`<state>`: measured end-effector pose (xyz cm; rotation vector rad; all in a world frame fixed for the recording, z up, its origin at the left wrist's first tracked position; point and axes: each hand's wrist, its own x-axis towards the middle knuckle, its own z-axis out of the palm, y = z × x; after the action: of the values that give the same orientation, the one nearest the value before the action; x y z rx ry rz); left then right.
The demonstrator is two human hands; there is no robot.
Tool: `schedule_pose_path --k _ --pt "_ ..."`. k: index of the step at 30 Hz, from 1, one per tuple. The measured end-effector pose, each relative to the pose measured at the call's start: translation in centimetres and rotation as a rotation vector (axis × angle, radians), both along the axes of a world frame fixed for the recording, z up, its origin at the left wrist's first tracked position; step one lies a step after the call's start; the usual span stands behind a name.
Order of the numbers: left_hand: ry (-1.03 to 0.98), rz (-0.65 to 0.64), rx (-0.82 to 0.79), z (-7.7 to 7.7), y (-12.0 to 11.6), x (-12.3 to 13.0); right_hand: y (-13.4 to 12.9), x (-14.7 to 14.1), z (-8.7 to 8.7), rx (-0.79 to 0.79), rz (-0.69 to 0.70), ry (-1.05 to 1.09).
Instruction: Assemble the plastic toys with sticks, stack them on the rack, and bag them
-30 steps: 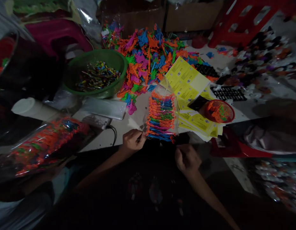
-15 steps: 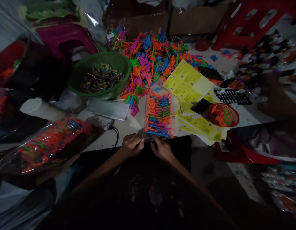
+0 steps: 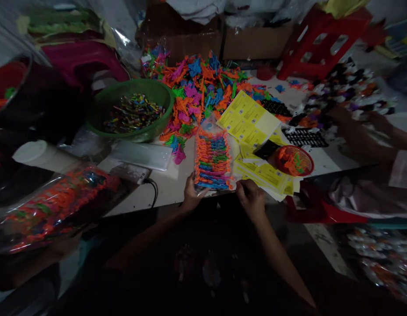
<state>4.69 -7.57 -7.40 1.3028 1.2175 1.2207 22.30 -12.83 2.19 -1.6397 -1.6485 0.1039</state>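
Here, colourful toys (image 3: 214, 159) inside clear bag (image 3: 209, 124).

We're on one head-worn cam, wide view, facing forward and down: table (image 3: 170, 186) mid-frame, cardboard boxes (image 3: 257, 44) farther off up top, our left hand (image 3: 192, 193) and right hand (image 3: 252, 198) near, below centre.

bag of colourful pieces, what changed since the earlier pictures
The right hand moved left to the bottom edge of the bag, then back right toward its lower right corner. The left hand shifted right, around the lower left corner. The green basin stayed put.
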Motion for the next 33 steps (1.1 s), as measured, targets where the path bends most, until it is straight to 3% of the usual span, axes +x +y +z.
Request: schedule_pose_path --k 4,9,12,15,17,19,23,29,33 --pt "0.05 -0.02 -0.046 -0.3 0.3 -0.4 -1.3 0.6 -0.9 0.121 0.023 -0.092" --pt "0.304 -0.048 -0.084 1.1 0.0 -1.4 -3.7 1.2 -1.9 0.221 0.043 -0.133" --pt "0.577 -0.171 -0.118 2.0 -0.7 -2.3 -5.2 -0.3 -2.5 0.145 0.197 -0.076" --pt "0.78 -0.291 -0.147 2.3 -1.0 -2.7 -4.8 -3.1 -3.9 0.032 0.408 -0.066" --pt "0.863 -0.35 -0.146 2.3 -1.0 -2.6 -3.4 -5.0 -5.2 -0.053 0.441 -0.129" --pt "0.916 -0.395 -0.144 2.3 -0.8 -2.7 -1.5 -6.3 -6.4 -0.216 0.387 -0.208" --pt "0.916 -0.485 -0.129 2.6 -0.7 -3.8 1.2 -7.4 -7.6 -0.55 0.266 -0.323" --pt "0.748 -0.69 -0.157 2.3 -2.1 -6.1 2.4 -9.0 -8.0 -0.462 0.158 -0.29" --pt "0.621 -0.667 -0.288 1.7 -3.0 -7.4 3.2 -9.9 -8.0 -0.454 0.115 -0.285"
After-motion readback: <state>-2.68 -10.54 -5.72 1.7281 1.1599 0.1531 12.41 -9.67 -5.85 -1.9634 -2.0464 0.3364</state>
